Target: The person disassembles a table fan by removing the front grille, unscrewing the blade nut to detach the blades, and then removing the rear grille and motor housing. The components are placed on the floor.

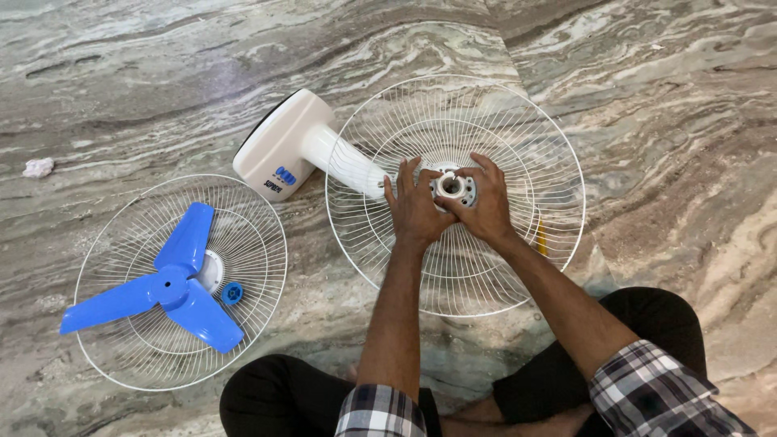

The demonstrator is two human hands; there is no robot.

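A white wall fan body (291,150) lies on the stone floor with its white rear wire guard (518,137) mounted over the motor. My left hand (414,209) and my right hand (484,206) meet at the guard's centre. Their fingers grip a white plastic ring nut (451,186) around the motor shaft. To the left lies the white front wire guard (259,267), flat on the floor. On it rest a blue three-blade propeller (162,293) and a small blue cap (233,293).
The floor is grey-green veined stone (664,97). A small crumpled white scrap (38,167) lies at the far left. My crossed legs in black trousers (647,324) fill the lower edge. Something yellow (541,236) shows behind the rear guard.
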